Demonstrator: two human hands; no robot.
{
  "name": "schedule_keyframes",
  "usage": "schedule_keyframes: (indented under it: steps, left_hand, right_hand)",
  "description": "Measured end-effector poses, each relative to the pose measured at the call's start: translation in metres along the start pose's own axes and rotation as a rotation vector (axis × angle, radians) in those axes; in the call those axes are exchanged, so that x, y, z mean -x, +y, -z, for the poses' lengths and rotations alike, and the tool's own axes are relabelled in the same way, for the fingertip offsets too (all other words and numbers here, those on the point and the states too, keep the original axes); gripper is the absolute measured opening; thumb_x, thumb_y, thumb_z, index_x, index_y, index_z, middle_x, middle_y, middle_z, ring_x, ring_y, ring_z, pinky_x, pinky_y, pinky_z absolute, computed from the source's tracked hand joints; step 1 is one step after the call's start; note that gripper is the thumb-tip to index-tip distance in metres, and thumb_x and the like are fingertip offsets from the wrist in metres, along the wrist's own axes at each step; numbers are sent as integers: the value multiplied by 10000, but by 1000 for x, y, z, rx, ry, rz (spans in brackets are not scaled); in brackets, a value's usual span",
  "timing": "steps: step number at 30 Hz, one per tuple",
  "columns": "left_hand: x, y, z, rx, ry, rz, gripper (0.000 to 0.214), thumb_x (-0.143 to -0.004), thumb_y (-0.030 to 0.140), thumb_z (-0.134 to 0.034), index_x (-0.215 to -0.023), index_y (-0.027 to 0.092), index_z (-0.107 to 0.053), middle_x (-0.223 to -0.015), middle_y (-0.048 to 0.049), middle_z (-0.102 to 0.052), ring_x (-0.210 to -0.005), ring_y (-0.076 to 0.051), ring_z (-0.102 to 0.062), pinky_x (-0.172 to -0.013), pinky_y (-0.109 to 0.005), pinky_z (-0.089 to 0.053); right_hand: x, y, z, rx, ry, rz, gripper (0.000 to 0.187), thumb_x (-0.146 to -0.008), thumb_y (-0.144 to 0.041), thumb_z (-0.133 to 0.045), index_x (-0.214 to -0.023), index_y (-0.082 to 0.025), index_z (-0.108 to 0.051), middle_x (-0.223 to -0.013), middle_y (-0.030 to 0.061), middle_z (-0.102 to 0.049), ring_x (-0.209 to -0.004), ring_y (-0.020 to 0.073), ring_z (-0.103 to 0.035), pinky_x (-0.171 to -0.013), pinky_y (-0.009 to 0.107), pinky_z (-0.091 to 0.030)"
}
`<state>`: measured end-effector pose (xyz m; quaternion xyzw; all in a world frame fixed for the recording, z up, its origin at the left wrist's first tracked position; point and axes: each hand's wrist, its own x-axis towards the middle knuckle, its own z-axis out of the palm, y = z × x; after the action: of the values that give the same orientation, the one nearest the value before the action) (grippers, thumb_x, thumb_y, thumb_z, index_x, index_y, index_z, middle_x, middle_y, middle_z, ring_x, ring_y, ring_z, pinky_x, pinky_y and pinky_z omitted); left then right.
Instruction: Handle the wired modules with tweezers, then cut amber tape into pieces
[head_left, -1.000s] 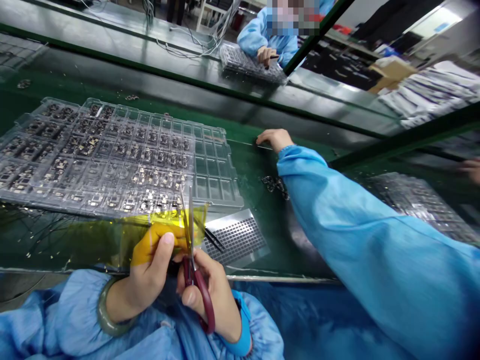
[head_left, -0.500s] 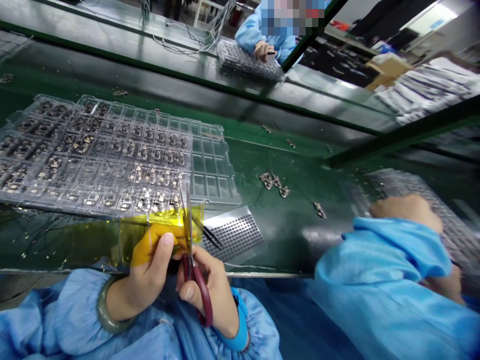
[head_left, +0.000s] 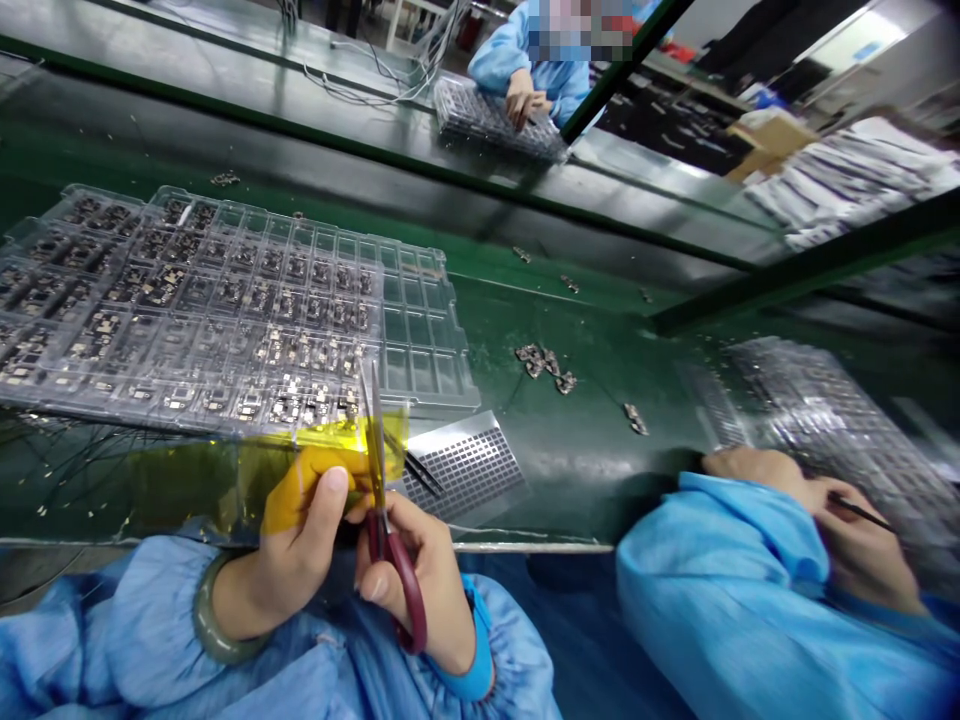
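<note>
A strip of transparent yellow film (head_left: 337, 434) is pinched in my left hand (head_left: 307, 535), thumb on the near side and fingers seen through the film. My right hand (head_left: 420, 565) is closed on the dark red handles of a pair of scissors (head_left: 409, 590). The slightly parted blades point away from me and cross the film near its right end. Behind the film lie clear plastic trays (head_left: 427, 370) with small circuit boards in many pockets. Just right of the film, black tweezers (head_left: 424, 472) rest by a sheet with a grid of small dark squares (head_left: 472, 475).
Loose small boards (head_left: 546, 366) lie on the green bench (head_left: 570, 470). At the right, a co-worker's hands (head_left: 847, 530) work beside stacked clear trays (head_left: 840, 400), one holding a thin black tool. Another person (head_left: 525, 85) sits across the bench. A green bar (head_left: 810, 265) slants at right.
My hands, scissors and film have hardly moved. The co-worker's hands at the right have come nearer to the bench edge, showing a black tool. The person across has shifted their hands.
</note>
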<state>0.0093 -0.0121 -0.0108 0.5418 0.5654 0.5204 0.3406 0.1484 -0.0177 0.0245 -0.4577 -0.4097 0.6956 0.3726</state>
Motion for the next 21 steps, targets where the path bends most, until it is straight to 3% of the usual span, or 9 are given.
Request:
schedule_keyframes:
  steps: [8,21]
  left_hand:
    - [-1,2,-1,-24,0,-58,226,-933,380,-553,-1041,257,-709,-993,-44,-761,-978,-221,-689,-987,-374,-507]
    - [1,3,-2,23,35,-21,230,-917,395,-577,-976,222,-717,-957,-53,-771,-906,-208,-715,-884,-314,-558]
  right_hand:
    - [-5,-8,-2,80,-3,84,616,-593,-748,-744,-708,-178,-543,-562,-36,-522,-489,96,-410,-474,239,-307]
    - [-3,-5,0,81,37,60,612,-565,-720,-783,-693,-171,-544,-539,-52,-483,-481,79,-350,-461,228,-279]
